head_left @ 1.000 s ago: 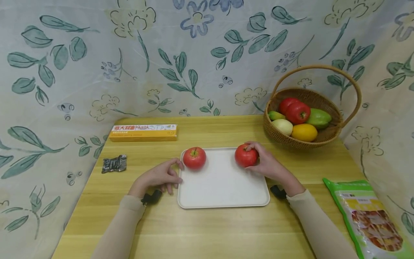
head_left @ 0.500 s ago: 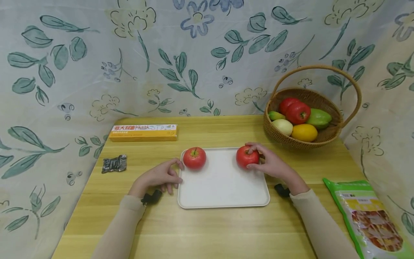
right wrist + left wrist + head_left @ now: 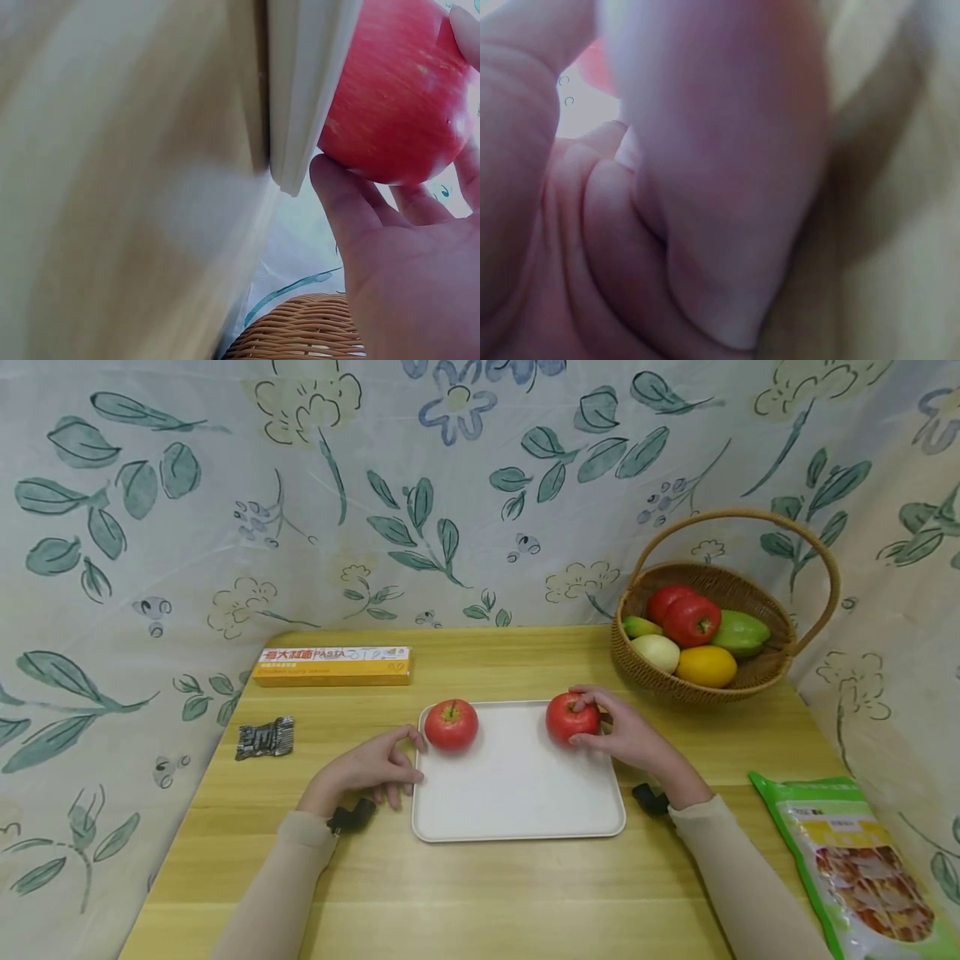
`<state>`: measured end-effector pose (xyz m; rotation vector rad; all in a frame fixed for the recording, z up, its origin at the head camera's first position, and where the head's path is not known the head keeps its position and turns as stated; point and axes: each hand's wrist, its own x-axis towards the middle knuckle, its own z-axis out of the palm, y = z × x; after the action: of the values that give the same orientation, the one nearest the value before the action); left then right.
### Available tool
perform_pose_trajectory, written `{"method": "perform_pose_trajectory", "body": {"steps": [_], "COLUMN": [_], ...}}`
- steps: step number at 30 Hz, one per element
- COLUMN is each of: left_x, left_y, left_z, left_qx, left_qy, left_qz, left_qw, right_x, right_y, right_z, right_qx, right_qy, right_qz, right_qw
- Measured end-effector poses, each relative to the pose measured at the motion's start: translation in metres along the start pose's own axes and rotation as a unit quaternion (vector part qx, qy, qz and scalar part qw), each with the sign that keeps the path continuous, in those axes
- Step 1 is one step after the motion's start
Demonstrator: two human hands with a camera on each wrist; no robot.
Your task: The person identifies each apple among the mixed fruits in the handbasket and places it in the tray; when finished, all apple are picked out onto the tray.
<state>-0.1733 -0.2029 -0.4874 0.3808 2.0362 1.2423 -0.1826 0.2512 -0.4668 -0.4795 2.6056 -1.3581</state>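
Observation:
My right hand (image 3: 622, 733) grips a red apple (image 3: 567, 720) at the back right corner of a white rectangular tray (image 3: 517, 806). In the right wrist view, the fingers and thumb curve round that apple (image 3: 401, 97), which sits right by the tray's edge (image 3: 300, 90). A second red apple (image 3: 451, 727), stem up, rests at the tray's back left corner. My left hand (image 3: 367, 770) lies at the tray's left edge, fingers loosely bent and holding nothing; whether they touch the rim is unclear. Its own fingers fill most of the left wrist view.
A wicker basket (image 3: 787, 668) of fruit and vegetables stands at the back right. A pasta box (image 3: 332, 668) lies at the back left, with a small dark wrapped packet (image 3: 265, 738) in front of it. A green-edged food bag (image 3: 855, 868) lies at the right.
The right hand and its apple shift slightly right, then a touch back to the left. The left hand, the other apple and the tray stay still.

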Motion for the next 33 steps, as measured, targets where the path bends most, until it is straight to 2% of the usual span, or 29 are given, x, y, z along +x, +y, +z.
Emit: {"method": "perform_pose_trajectory", "body": {"steps": [4,9,22,27,30,33], "left_x": [0.001,0.002,0.001,0.002,0.002,0.002], "left_y": [-0.001,-0.001,-0.002,-0.001,-0.002,-0.003], "left_z": [0.0,-0.001,-0.001,-0.001,-0.001,-0.001], "left_qx": [0.002,0.003,0.004,0.001,0.001,0.001], "left_qy": [0.001,0.001,-0.001,0.0,0.001,0.001], "left_qz": [0.002,0.006,0.006,0.004,0.004,0.007], "left_qw": [1.0,1.0,1.0,1.0,1.0,1.0], "right_x": [0.0,-0.001,-0.001,-0.002,-0.005,-0.01], "right_y": [0.001,0.003,0.007,0.006,0.0,-0.011], "right_z": [0.0,-0.003,-0.005,-0.006,-0.011,-0.023], "right_qx": [0.013,0.028,-0.004,0.007,0.021,0.023], "right_qy": [0.0,0.001,-0.009,-0.007,0.007,0.043], "right_qz": [0.015,0.012,0.008,0.005,-0.01,-0.035], "right_qw": [0.9998,0.9995,0.9999,0.9999,0.9997,0.9982]}}
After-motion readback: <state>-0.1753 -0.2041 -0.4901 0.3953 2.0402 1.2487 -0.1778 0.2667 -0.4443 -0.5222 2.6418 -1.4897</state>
